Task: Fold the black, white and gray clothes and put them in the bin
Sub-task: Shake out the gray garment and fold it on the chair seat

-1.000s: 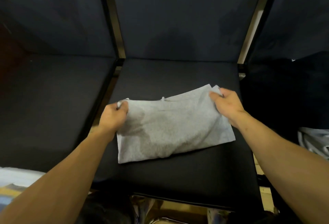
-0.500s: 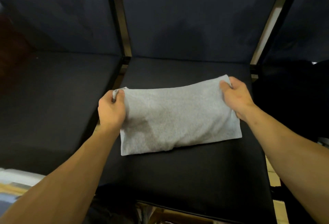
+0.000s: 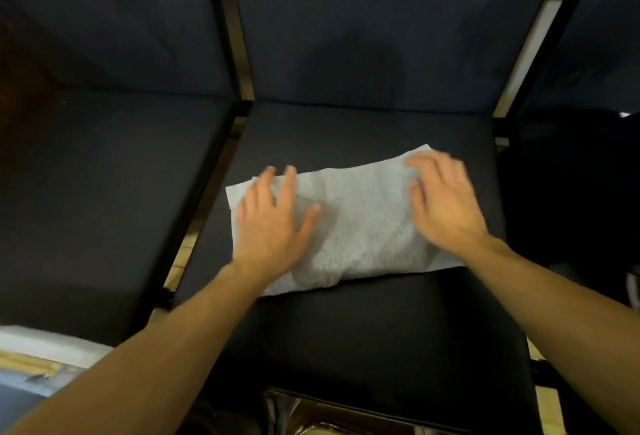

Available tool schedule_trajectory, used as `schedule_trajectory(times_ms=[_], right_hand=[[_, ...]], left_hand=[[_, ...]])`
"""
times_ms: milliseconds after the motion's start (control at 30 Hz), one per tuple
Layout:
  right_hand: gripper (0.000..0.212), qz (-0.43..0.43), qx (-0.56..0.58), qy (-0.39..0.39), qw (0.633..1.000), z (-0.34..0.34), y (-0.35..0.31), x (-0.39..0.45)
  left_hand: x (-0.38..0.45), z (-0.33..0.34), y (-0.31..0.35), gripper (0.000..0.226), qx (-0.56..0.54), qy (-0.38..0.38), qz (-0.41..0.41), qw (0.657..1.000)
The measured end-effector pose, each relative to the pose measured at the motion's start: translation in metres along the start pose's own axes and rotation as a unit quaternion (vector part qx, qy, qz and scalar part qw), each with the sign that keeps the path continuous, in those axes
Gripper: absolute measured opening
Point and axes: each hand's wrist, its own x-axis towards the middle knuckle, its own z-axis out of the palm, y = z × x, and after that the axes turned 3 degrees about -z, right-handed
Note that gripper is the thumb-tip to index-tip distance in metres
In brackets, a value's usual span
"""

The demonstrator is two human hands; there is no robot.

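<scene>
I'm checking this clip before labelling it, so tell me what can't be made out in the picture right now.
- Bin: not in the head view at all.
- Right hand: motion-blurred over the folded gray fabric garment, so fingers and contact are unclear.
- Garment's left near corner: hidden under the left hand and wrist.
- Pale objects at the bottom-left edge: cut off, unidentifiable.
- Black padded chair seat: too dark to show black clothes.

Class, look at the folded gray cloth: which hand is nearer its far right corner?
Right. The right hand lies spread over the right end of the gray cloth, fingertips just beside that corner. The left hand lies over the cloth's opposite, left end.
</scene>
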Motion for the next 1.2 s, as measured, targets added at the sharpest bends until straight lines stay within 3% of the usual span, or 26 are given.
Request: schedule_trajectory(times_ms=[133, 267, 433, 633, 767, 900, 1033, 1200], right_hand=[[0.064, -0.066, -0.084, -0.189, 0.976, 0.015, -0.003, -0.024], [0.071, -0.067, -0.148, -0.219, 0.962, 0.008, 0.015, -0.031], [0.076, -0.011, -0.143, -0.240, 0.960, -0.001, 0.019, -0.044], [0.074, 0.054, -0.122, -0.262, 0.956, -0.014, 0.001, -0.087], [0.087, 0.103, -0.076, -0.237, 0.963, -0.028, -0.010, -0.133], [0.086, 0.155, -0.043, -0.194, 0.968, -0.041, -0.018, -0.158], [0.096, 0.253, -0.057, -0.114, 0.959, -0.053, -0.025, -0.170], [0.079, 0.299, 0.038, -0.187, 0.935, -0.069, -0.028, -0.158]], left_hand=[[-0.022, 0.032, 0.002, 0.083, 0.090, -0.105, 0.057, 0.989], [-0.023, 0.032, -0.010, 0.098, 0.126, -0.119, 0.097, 0.980], [-0.022, 0.030, -0.015, 0.110, 0.147, -0.141, 0.121, 0.972], [-0.036, 0.019, -0.013, 0.119, 0.191, -0.159, 0.213, 0.945], [-0.079, 0.015, 0.023, 0.114, 0.165, -0.147, 0.291, 0.931], [-0.119, 0.031, 0.056, 0.114, 0.121, -0.152, 0.288, 0.938], [-0.132, 0.051, 0.062, 0.115, 0.103, -0.111, 0.256, 0.955], [-0.135, 0.056, 0.063, 0.113, 0.094, -0.095, 0.252, 0.958]])
